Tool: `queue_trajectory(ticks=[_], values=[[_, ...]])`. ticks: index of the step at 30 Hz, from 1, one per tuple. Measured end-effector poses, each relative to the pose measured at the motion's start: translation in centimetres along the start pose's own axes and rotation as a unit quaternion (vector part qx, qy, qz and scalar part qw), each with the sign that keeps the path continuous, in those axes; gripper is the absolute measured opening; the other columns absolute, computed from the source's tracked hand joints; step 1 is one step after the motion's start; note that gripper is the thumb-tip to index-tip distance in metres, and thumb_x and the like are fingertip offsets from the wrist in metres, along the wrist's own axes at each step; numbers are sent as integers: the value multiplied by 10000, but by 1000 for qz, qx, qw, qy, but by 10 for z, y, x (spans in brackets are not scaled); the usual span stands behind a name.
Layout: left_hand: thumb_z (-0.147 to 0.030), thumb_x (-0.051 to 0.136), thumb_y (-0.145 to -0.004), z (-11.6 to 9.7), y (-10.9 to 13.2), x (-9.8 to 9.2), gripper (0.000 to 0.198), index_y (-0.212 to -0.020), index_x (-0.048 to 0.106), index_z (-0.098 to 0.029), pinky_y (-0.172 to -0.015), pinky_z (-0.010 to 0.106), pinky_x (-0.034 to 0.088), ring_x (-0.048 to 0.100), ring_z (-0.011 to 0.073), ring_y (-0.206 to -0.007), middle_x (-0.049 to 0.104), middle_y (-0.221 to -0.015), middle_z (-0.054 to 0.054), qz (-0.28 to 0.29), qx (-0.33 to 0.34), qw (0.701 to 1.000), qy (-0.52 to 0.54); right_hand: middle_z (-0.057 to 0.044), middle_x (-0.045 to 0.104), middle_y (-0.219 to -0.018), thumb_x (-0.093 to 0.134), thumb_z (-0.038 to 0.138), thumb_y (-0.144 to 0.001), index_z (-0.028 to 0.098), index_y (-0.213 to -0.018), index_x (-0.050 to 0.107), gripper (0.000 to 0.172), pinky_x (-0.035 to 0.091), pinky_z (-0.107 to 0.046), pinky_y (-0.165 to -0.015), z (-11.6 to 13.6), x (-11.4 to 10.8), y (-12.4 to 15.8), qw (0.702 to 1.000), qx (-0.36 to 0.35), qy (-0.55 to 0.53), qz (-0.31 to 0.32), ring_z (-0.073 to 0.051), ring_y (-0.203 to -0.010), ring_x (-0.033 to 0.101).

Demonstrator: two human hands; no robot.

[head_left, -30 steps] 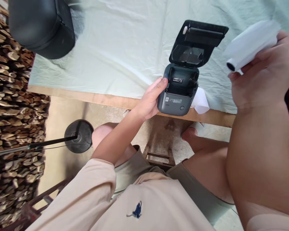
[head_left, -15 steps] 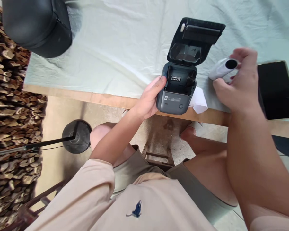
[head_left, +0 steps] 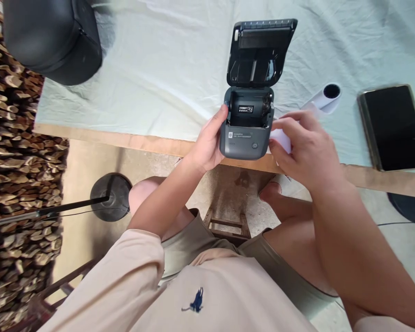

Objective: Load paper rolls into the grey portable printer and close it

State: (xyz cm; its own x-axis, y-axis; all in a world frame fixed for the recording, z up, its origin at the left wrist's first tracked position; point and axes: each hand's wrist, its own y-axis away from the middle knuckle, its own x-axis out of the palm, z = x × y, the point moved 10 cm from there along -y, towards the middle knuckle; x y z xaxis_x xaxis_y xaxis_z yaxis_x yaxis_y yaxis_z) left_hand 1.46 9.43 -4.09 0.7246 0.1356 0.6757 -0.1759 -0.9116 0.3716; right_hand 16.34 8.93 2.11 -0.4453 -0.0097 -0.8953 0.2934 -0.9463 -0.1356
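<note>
Since half a second ago the right grip has let go of the paper roll, which now lies loose on the cloth to the right of the printer. That grip has come to the printer's right side, fingers curled about a white slip; whether it pinches the slip I cannot tell. The left grip clasps the printer's left side, and the lid stands open. With the printer right at the tabletop's near edge, an uneven tug could likely slide it off. The free roll might wander toward the phone or over the near edge.
</note>
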Motion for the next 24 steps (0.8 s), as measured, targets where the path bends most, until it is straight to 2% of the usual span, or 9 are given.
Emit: queue_trajectory(ticks=[2,4,7,11,16,18,21,22,24], values=[[-422,420,-990,-1,0,1,423,-1347,556,-240,-1096,359,536,560,224,-1348,721,-1217,-5,2,7,1000,-3,-18,600,-1299,583,426,-836,321,-1146,633,331,392,-285,-610,0,3,2,999,-16,2,42,-193,-903,629],[-429,418,-991,-2,1,2,435,-1373,534,-256,-1097,371,534,557,228,-1351,716,-1227,-6,-7,11,1000,2,-13,594,-1313,630,479,-797,341,-1217,596,443,350,-267,-569,1,7,5,996,-39,11,78,-195,-909,624],[-435,401,-995,-1,3,0,440,-1383,520,-265,-1092,384,533,546,234,-1362,711,-1231,-8,-31,8,999,13,-13,621,-1261,637,478,-789,343,-1225,607,457,334,-263,-548,-2,7,5,995,-58,5,82,-158,-797,597],[-444,387,-996,-1,2,0,411,-1301,585,-251,-1093,362,533,535,222,-1375,709,-1222,-18,-13,2,1000,-9,-21,670,-1089,647,457,-784,297,-1123,681,376,447,-286,-614,-7,-1,-1,994,-45,-92,29,-91,-612,507],[-473,409,-983,-2,0,3,411,-1059,682,-176,-1100,355,534,561,233,-1352,741,-1107,21,37,8,998,-44,-39,702,-924,673,523,-787,245,-1062,704,393,462,-309,-613,-23,-26,0,978,46,-176,-105,-130,-648,567],[-465,405,-987,-3,1,6,401,-1049,680,-179,-1089,362,542,578,233,-1333,746,-1077,22,47,19,997,-56,-59,712,-974,637,545,-820,232,-1076,693,408,470,-324,-627,-13,-40,1,973,30,-173,-152,-163,-732,621],[-426,435,-989,-7,3,8,344,-1040,671,-180,-1100,335,527,561,219,-1351,740,-1086,16,33,49,996,-71,-83,707,-1055,604,553,-846,224,-1112,677,430,519,-359,-764,27,-53,-1,976,-48,-111,-179,-209,-914,659],[-411,445,-989,-9,5,7,321,-1026,667,-183,-1108,324,517,548,213,-1365,736,-1098,9,23,60,995,-78,-84,701,-1075,587,569,-852,234,-1134,669,445,523,-365,-795,38,-53,-5,980,-53,-86,-171,-216,-945,656],[-384,455,-990,-11,7,7,283,-1013,658,-188,-1117,316,507,527,206,-1385,725,-1119,-4,7,71,993,-94,-82,686,-1097,558,597,-859,262,-1167,657,466,516,-375,-802,48,-48,-14,987,-15,-39,-153,-228,-947,645]])
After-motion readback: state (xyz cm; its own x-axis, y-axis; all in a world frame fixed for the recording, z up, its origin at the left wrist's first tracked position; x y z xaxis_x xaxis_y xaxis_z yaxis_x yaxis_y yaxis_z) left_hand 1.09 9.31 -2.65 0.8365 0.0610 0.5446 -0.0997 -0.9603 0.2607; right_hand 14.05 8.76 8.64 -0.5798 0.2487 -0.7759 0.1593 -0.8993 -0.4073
